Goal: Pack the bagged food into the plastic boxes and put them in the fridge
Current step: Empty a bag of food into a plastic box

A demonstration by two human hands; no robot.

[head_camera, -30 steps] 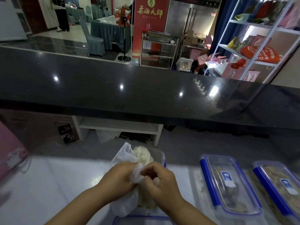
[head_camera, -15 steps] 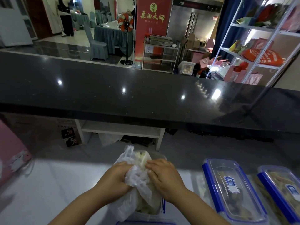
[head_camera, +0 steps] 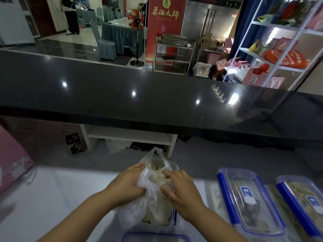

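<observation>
Over the white counter [head_camera: 52, 198], my left hand [head_camera: 127, 186] grips the clear food bag [head_camera: 152, 182] on its left side and my right hand [head_camera: 180, 193] pinches its right, the bag sitting in an open plastic box [head_camera: 172, 222]; a lidded box [head_camera: 248, 201] lies near on the right, a second lidded box [head_camera: 304, 201] beside it

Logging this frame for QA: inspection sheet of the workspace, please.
surface: white table, glossy.
job's things: bag of food in open box; two lidded boxes to its right; lid at near edge.
clutter: pink item, left.
hands: left hand grips bag; right hand fingers hold it too.
cables: thin cord by pink item.
surroundings: black counter, shelves, red banner, fan.
</observation>
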